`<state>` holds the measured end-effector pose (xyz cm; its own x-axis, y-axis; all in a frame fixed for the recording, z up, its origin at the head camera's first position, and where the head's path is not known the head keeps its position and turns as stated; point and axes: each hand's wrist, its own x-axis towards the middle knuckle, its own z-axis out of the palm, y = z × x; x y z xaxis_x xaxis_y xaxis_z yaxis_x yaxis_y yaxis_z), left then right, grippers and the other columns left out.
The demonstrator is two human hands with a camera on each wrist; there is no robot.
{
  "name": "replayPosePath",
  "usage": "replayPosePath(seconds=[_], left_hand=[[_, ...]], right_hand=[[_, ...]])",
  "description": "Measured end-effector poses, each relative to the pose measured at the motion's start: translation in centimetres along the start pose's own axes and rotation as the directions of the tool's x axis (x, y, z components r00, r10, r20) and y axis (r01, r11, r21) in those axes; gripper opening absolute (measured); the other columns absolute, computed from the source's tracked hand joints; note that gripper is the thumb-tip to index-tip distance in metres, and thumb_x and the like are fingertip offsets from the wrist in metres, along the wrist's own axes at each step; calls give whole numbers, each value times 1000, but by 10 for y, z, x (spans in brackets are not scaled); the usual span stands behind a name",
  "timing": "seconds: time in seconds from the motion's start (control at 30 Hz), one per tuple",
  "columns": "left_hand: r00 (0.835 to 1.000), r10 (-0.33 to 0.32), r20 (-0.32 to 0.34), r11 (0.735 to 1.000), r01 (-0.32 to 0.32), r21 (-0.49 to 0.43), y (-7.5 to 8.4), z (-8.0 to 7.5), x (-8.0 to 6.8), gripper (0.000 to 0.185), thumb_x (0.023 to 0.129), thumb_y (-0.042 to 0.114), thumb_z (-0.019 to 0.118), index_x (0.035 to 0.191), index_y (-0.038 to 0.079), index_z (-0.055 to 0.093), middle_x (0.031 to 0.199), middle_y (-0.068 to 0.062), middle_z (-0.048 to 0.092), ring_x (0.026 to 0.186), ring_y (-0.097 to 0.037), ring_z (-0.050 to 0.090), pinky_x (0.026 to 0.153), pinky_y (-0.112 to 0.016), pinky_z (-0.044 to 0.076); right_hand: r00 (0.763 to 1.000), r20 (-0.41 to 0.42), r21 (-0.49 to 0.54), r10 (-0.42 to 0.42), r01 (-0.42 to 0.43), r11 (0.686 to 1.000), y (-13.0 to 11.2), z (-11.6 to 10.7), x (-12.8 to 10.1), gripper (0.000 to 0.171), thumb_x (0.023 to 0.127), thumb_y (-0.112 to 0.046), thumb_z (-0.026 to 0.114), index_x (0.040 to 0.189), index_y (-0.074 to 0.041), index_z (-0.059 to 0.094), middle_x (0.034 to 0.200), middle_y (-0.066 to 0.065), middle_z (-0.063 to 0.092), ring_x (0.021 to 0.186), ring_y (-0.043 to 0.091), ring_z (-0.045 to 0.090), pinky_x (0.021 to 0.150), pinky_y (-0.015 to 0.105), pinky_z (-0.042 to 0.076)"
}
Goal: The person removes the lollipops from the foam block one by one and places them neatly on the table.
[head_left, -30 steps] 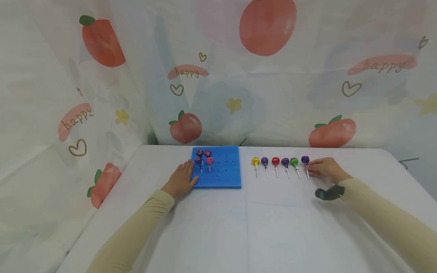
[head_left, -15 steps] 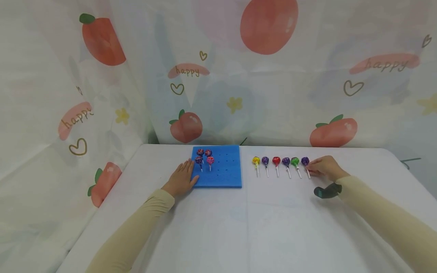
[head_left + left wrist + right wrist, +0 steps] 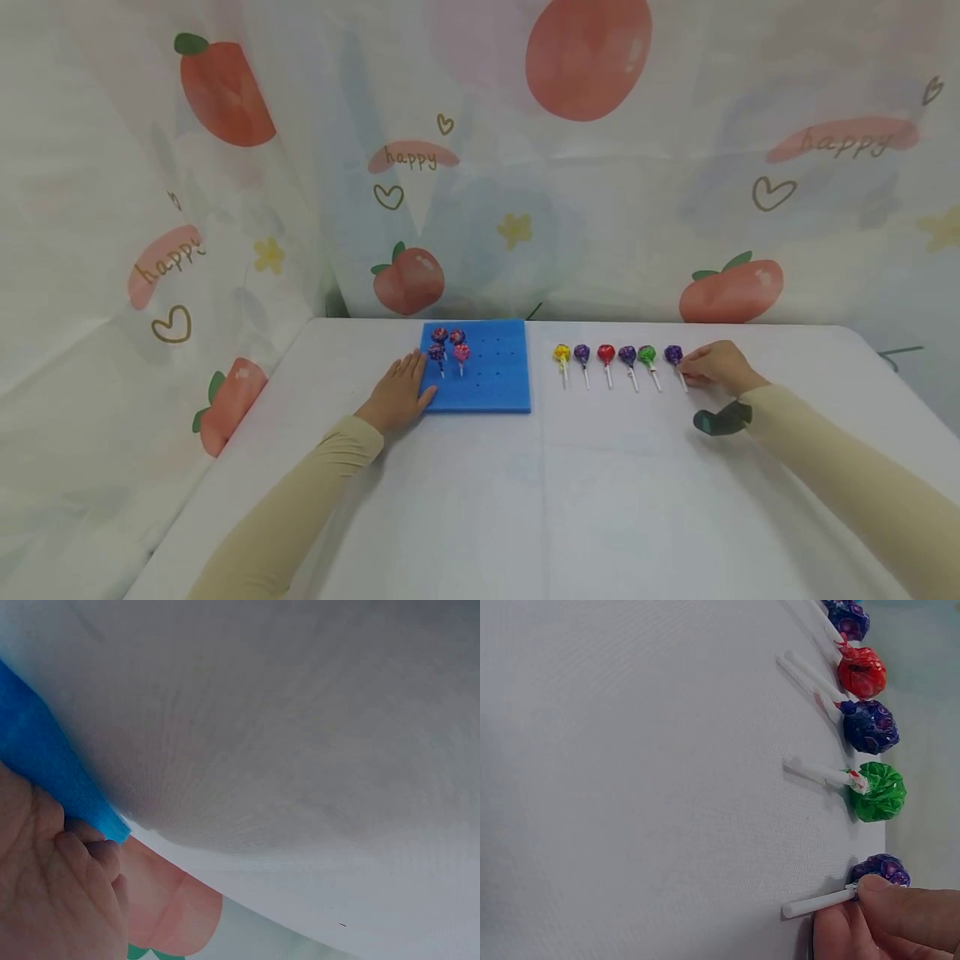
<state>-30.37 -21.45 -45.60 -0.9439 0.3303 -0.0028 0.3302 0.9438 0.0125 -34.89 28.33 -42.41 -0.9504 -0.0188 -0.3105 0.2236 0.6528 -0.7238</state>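
My left hand (image 3: 395,393) lies flat with straight fingers against the left edge of a blue foam board (image 3: 502,398). Several wrapped lollipops stand upright in the board's left part, a pink lollipop (image 3: 461,354) among them. On the right, my right hand (image 3: 720,367) pinches a purple lollipop (image 3: 881,868) between thumb and fingers, just below its head, at the right end of a row. Beside it in that row lies a green lollipop (image 3: 877,792). Farther left come another purple lollipop (image 3: 871,726), a red lollipop (image 3: 862,673) and a yellow lollipop (image 3: 562,353).
Small holes dot the right part of the board. A white cloth covers the table (image 3: 480,508), and a fruit-printed curtain (image 3: 615,217) hangs behind its back edge. A dark wrist camera mount (image 3: 722,420) sticks out from the right sleeve.
The purple lollipop in my right hand has shifted slightly right, away from the green one, and its stick slants a little more. My left hand stays in place on the board.
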Motion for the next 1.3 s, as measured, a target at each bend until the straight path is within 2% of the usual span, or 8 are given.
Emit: replayPosePath(seconds=[0.2,0.43,0.73,0.87,0.97,1.13,1.3], left_hand=[[1000,3,-8,1000,-3,0,0,2,-1,67,100,39,37,145,-8,23,153,-24,23,143,-35,23,118,-46,20],[999,13,-44,999,-15,-43,2,1,-2,65,99,35,41,143,-10,26,151,-27,27,141,-38,27,117,-47,21],[1000,-1,-12,1000,1,-30,2,2,0,66,99,37,39,145,-9,24,152,-25,24,143,-36,24,118,-46,20],[1000,-8,11,1000,8,-27,2,2,0,66,100,38,37,146,-7,21,154,-23,22,144,-35,21,119,-45,18],[1000,-3,-5,999,3,-36,2,2,1,66,100,37,39,145,-8,23,153,-24,24,143,-36,23,118,-46,19],[1000,-8,-3,1000,7,-30,2,2,0,66,99,37,39,145,-8,23,153,-24,24,143,-35,23,118,-46,19],[1000,-13,8,1000,14,-28,1,1,0,66,100,37,38,145,-8,23,153,-24,23,144,-35,22,118,-46,18]], right_hand=[[1000,3,5,-4,4,1000,0,2,1,36,88,-10,63,111,17,57,69,-7,63,62,4,59,61,17,52],[1000,15,-35,-6,6,999,1,0,0,38,88,-12,62,112,17,56,66,-9,64,62,3,60,61,17,50],[998,56,-40,33,-31,999,-6,-5,-4,41,89,-12,62,115,17,55,68,-6,66,65,5,61,62,18,50],[995,102,-28,-5,8,1000,-8,-9,-7,42,89,-12,62,115,19,54,76,0,70,70,8,65,68,21,54],[986,156,-1,-52,53,999,-9,-15,-9,43,88,-11,63,116,21,53,85,6,72,76,11,68,77,28,57],[971,225,16,-83,81,997,-12,-25,-14,46,90,-15,61,120,18,52,100,11,71,92,18,69,91,40,52],[960,252,42,-121,114,993,-15,-37,-20,44,94,-21,56,122,13,55,109,10,68,105,24,66,96,43,49]])
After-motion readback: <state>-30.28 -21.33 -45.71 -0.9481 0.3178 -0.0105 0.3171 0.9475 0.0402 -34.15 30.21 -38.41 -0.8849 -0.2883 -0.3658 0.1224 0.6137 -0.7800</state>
